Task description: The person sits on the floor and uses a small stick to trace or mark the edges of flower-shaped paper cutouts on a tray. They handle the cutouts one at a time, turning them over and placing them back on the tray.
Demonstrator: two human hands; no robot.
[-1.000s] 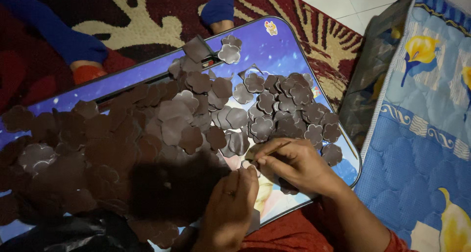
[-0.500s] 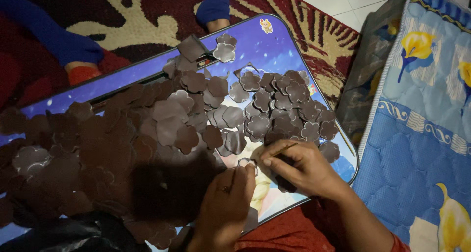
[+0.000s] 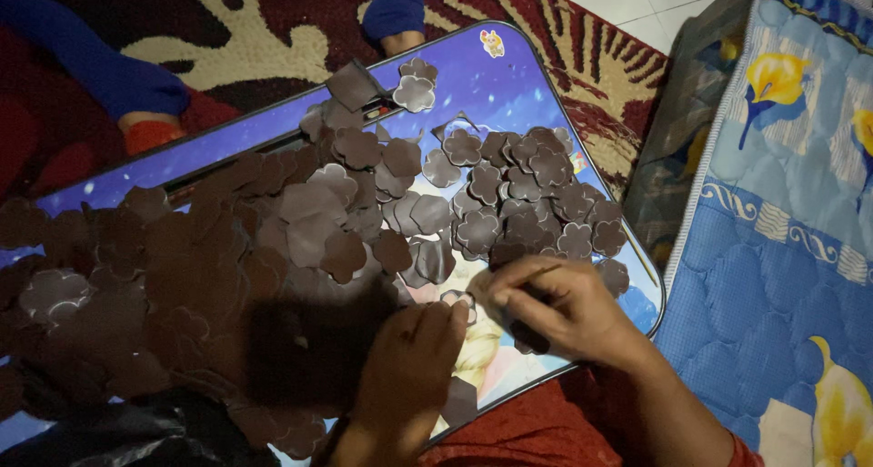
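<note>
The left hand lies palm down, fingers together, on the blue bench. Just right, the right hand, curled, pinches a thin stick over a brown flower cutout.

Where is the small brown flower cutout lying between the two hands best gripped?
Grip the flower cutout by its upper petals, coming from above and sliding a fingertip under: it lies flat on the blue tray, with the left hand and right hand crowding its lower sides.

Both hands down among the brown flower cutouts.
Left hand presses flat on the blue tray; right hand pinches a small cutout beside it.
</note>
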